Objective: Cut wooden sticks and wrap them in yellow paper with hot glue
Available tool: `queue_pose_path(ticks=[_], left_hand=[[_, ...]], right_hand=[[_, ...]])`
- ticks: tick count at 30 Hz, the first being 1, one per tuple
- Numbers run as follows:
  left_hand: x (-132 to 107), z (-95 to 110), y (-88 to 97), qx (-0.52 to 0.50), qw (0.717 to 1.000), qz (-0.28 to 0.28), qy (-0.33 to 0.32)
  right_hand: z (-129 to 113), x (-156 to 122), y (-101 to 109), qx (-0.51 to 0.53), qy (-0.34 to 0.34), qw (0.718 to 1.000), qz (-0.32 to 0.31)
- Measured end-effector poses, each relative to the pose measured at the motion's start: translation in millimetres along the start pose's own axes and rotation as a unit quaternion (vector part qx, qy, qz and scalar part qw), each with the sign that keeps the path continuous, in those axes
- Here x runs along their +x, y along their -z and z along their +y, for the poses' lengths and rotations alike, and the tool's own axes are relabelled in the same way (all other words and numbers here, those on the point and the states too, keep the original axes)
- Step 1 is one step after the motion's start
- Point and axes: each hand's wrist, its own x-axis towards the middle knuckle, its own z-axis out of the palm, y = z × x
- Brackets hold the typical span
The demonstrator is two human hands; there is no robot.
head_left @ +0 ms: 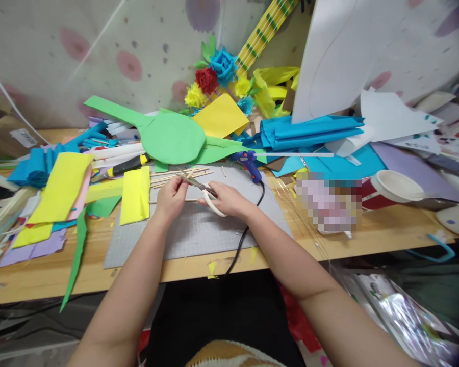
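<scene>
Gripping a pair of metal scissors with cream-white plastic handles [201,186], the right hand [227,198] is closed around the loops, and the blades stand parted, pointing toward the left hand [171,196]. The left hand has its fingers curled and its thumb and forefinger brought close together right by the blade tips; whether they pinch something thin there is too small to tell. Just behind the hands lie several thin, pale wooden sticks [163,179]. Under them is a grey cutting mat with a printed grid [210,234]. Near the left hand sits a folded bright-yellow paper packet [135,196], with a black-and-yellow utility knife [126,165] behind it. Beyond the right hand rests a dark-blue glue gun [248,162], a long whitish glue stick [294,154] reaching out from its rear and its black cable [241,239] running across the mat to the table's front edge. Farther back are a flat, rounded green paper shape [172,136], a yellow paper sheet [222,116] and folded bright-blue paper [309,133]. Well off to the right, a red-and-white paper cup [398,186] lies tilted on the pale wooden table [99,275].
</scene>
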Motion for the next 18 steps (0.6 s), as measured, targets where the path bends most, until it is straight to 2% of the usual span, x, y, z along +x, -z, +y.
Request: queue_pose_path(ticks=[8,18], left_hand=[[-1.8,2.0,-0.7,-0.001,1.0,0.007,-0.022],[-2.8,3.8,-3.8,0.041,0.999,0.014,-0.023]], right_hand=[[-2.5,-1.1,-1.0,0.016,-0.012,1.0,-0.009],[-5.4,-2.6,2.1,-0.028,-0.014,1.0,-0.002]])
